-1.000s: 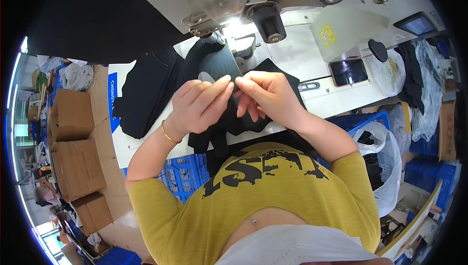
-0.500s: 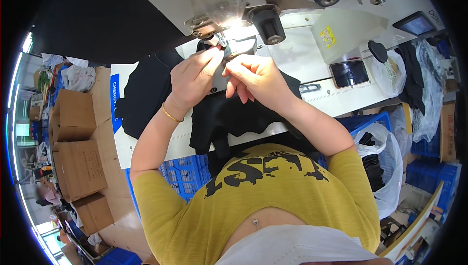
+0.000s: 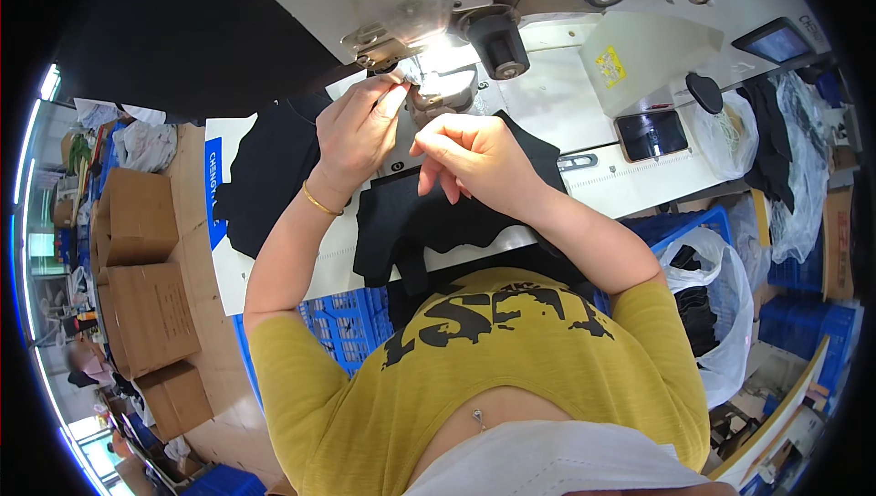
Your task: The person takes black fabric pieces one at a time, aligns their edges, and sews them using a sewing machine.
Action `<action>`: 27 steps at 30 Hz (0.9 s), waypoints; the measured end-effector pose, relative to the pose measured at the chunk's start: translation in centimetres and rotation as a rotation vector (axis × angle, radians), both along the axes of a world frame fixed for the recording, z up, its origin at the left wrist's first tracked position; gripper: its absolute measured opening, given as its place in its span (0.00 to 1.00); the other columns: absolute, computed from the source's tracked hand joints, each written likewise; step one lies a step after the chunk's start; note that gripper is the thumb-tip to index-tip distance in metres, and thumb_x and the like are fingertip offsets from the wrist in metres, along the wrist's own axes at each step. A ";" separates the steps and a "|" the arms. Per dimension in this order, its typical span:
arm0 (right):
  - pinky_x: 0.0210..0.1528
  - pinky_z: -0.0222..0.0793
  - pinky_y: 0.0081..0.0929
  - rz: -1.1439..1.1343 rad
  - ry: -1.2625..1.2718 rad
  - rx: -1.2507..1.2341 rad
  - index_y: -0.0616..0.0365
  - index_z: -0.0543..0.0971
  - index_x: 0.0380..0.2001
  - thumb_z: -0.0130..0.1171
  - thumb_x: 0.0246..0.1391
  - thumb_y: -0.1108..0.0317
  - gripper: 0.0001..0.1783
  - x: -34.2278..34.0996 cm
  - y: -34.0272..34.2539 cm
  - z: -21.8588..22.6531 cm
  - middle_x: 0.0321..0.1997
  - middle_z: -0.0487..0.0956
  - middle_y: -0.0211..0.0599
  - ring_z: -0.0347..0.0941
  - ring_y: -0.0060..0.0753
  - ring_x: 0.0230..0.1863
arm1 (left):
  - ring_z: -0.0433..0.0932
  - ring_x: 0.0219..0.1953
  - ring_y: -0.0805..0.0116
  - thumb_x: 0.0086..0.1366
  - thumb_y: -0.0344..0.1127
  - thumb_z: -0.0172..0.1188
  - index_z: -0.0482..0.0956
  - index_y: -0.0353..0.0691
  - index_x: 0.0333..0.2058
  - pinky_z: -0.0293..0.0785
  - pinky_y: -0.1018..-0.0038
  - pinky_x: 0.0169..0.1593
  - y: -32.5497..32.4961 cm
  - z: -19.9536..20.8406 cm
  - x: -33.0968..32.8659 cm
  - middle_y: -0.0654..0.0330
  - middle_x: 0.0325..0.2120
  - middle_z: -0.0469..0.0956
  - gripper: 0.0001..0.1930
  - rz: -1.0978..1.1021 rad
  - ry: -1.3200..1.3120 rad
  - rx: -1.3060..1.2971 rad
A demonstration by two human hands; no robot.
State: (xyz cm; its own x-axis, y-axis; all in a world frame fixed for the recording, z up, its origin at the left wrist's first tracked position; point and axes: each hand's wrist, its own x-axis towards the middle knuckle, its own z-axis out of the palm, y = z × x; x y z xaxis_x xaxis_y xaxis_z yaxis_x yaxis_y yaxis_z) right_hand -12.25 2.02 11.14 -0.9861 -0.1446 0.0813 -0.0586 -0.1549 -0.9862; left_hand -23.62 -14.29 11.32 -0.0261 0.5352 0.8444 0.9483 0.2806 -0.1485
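Observation:
Under the lit head of a white sewing machine (image 3: pixel 538 122), my left hand (image 3: pixel 358 126) pinches close beside the presser foot and needle area. Its thumb and forefinger are pressed together, and whatever lies between them is too small to make out. Lower and to the right, my right hand (image 3: pixel 482 160) hovers over the black fabric piece (image 3: pixel 438 208), thumb against a curled forefinger, the other fingers loosely bent. Anything in that pinch cannot be made out. The black fabric lies on the machine bed toward my body. Another black fabric piece (image 3: pixel 269 177) spreads left of my left wrist.
A phone (image 3: pixel 651 135) lies on the table at right, near a clear plastic bag (image 3: pixel 727 142). Blue crates (image 3: pixel 351 327) stand below the table edge. A white bag (image 3: pixel 725 313) holds dark pieces at right. Cardboard boxes (image 3: pixel 146 318) stand on the floor at left.
My left fingertips have shifted slightly up and left by the presser foot. My right hand has drawn a little down and right, so the gap between the hands is wider.

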 end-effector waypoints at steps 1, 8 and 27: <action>0.20 0.64 0.15 0.008 0.007 0.009 0.63 0.78 0.29 0.51 0.63 0.67 0.12 0.0 0.0 0.0 0.21 0.82 0.35 0.69 0.15 0.14 | 0.82 0.33 0.64 0.49 0.19 0.66 0.80 0.34 0.38 0.80 0.75 0.33 -0.1 -0.1 0.0 0.57 0.34 0.81 0.15 0.002 0.001 0.000; 0.21 0.63 0.15 -0.022 0.022 0.173 0.60 0.80 0.35 0.54 0.64 0.65 0.11 1.3 -0.2 1.0 0.24 0.81 0.35 0.70 0.17 0.18 | 0.78 0.40 0.51 0.50 0.27 0.68 0.77 0.35 0.43 0.75 0.63 0.42 -1.4 -1.8 0.5 0.55 0.36 0.78 0.19 0.389 -0.220 0.146; 0.16 0.67 0.16 0.031 -0.230 -0.085 0.65 0.76 0.33 0.55 0.63 0.68 0.09 2.4 -0.2 0.2 0.21 0.77 0.30 0.73 0.18 0.15 | 0.75 0.22 0.78 0.67 0.39 0.60 0.78 0.29 0.44 0.71 0.80 0.29 -1.2 5.6 3.4 0.63 0.22 0.78 0.17 0.110 -1.507 -0.130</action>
State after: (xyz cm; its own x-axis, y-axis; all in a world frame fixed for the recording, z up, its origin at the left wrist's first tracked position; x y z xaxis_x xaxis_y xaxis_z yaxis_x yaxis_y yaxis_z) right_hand -9.88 1.81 11.35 -0.9753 -0.1776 -0.1316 0.1721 -0.2363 -0.9563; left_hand -20.23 -15.53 16.94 -0.8401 0.5392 -0.0584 0.2081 0.4200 0.8834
